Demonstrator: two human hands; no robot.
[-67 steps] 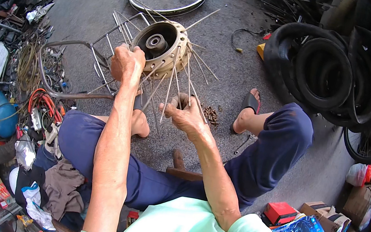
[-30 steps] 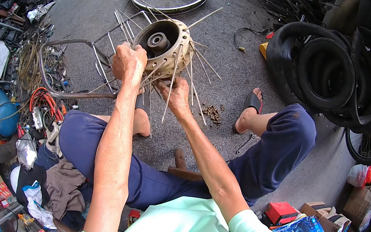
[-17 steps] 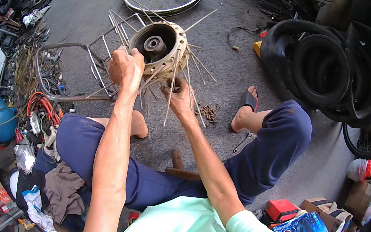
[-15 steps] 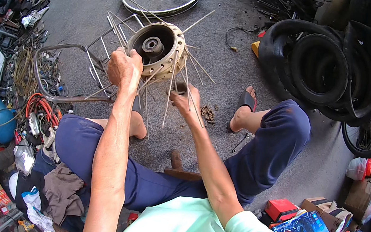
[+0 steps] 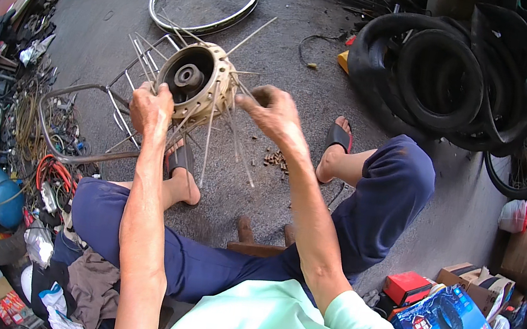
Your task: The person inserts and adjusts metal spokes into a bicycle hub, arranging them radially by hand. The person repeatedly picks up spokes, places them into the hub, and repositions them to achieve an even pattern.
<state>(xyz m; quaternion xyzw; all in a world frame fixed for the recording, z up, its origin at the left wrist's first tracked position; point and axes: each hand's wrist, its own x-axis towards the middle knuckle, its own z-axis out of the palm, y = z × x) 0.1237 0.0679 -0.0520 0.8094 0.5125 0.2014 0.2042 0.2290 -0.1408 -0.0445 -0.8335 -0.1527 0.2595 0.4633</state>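
Note:
A cream metal wheel hub [image 5: 209, 92] with a dark hollow centre is held up in front of me, tilted, its loose metal spokes [image 5: 253, 35] sticking out all around. My left hand [image 5: 151, 109] is closed on the hub's left side and the spokes there. On the other side, my right hand [image 5: 275, 117] has its thumb and fingers pinched at a spoke beside the hub; slight blur hides the exact grip. Several small brass-coloured pieces [image 5: 276, 160] lie in a pile on the ground below my right hand.
A bare wheel rim [image 5: 252, 10] lies on the ground beyond the hub. A bent metal tube frame [image 5: 46, 112] stands to the left, near tangled cables. Black tyres and tubes [image 5: 402, 83] are heaped at the far right. Boxes [image 5: 407, 288] sit at the near right.
My right hand has risen from beneath the hub to its right side, among the spokes. My left hand keeps its hold on the hub. The whole view has shifted slightly.

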